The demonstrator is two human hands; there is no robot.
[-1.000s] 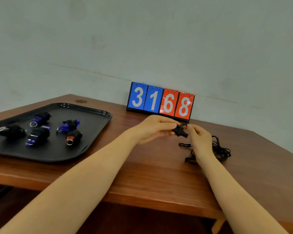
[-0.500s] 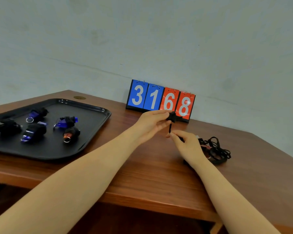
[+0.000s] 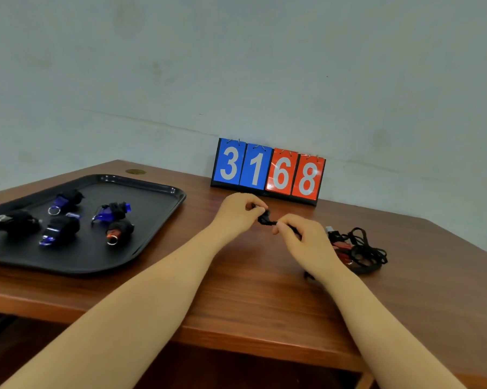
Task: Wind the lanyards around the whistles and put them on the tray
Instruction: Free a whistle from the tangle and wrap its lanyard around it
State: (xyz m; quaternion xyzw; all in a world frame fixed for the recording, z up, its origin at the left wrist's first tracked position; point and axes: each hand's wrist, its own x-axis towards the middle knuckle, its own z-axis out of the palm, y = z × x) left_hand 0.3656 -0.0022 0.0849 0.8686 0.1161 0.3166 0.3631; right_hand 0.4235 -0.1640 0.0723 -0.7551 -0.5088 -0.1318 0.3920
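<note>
My left hand (image 3: 241, 210) pinches a small black whistle (image 3: 263, 219) partly wrapped in its cord, held above the table in front of the number cards. My right hand (image 3: 301, 238) pinches the black lanyard (image 3: 273, 223) right beside the whistle, and the cord runs back under that hand. The black tray (image 3: 155, 192) lies at the left and holds several wound whistles, among them a blue one (image 3: 111, 211) and an orange one (image 3: 118, 230).
A loose pile of black lanyards with a red whistle (image 3: 357, 248) lies on the table just right of my right hand. A flip scoreboard (image 3: 267, 171) reading 3168 stands against the wall. The wooden table's (image 3: 236, 310) front edge is near me.
My left hand has lowered the whistle from in front of the scoreboard. My right hand rose from below the whistle to beside it, bringing the cord round.
</note>
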